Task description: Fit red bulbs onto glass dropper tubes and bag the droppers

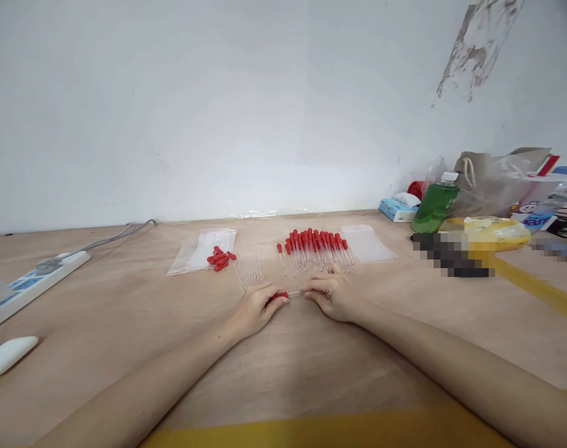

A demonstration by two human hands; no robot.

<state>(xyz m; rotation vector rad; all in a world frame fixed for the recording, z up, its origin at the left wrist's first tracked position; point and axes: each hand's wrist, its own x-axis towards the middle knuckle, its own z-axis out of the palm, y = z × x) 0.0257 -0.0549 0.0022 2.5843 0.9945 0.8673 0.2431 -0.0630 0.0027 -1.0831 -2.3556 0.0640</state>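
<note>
Plainly, the held dropper (287,295) is on the near side of the cluster of red-topped droppers (314,246). The left hand (257,306) grips its red bulb (278,295) between thumb and fingers; the right hand (332,295) has its fingers drawn together at the far end of its clear tube (295,293), apparently pinching it. The dropper should be light: the bulb probably soft and grippy, the tube stiff, slick and, if glass, easily snapped. The surest holds look to be the bulb's body and the tube close to it, kept in line.

Around the cluster, which numbers about 20 but overlaps too much for certainty: 1 separate dropper (280,248) just to its left; roughly 8 loose tubes (249,267) farther left; about 8 loose bulbs (221,260) beyond those, at what seem 2 plastic bags (190,256); and 1 flat bag (370,244) just beside it on the right. The desk (246,386) carries them all.
</note>
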